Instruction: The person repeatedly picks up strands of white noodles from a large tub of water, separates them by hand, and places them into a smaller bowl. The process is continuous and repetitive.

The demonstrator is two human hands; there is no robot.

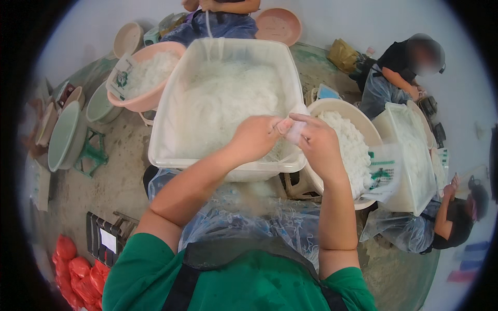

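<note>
Both my hands meet above the right front rim of a large white tub (228, 167), which is full of pale, wet, stringy material (233, 98). Between them is a small, soft, whitish piece (294, 132), wet and slightly see-through; its kind is not clear. The fingers of my left hand (257, 137) are pinched together at its left end. From the right, my right hand (320, 145) grips the piece between thumb and fingers. A beige basin (372, 130) heaped with white, rope-like strands (346, 150) stands just right of my right hand.
At the tub's left stands a pink basin (140, 103) of white material. Co-workers sit beyond the tub (212, 20) and to the right (386, 88), (446, 223), near another white tub (415, 192). Green basins (66, 137), a green stool (93, 153) and red bags (80, 274) are left.
</note>
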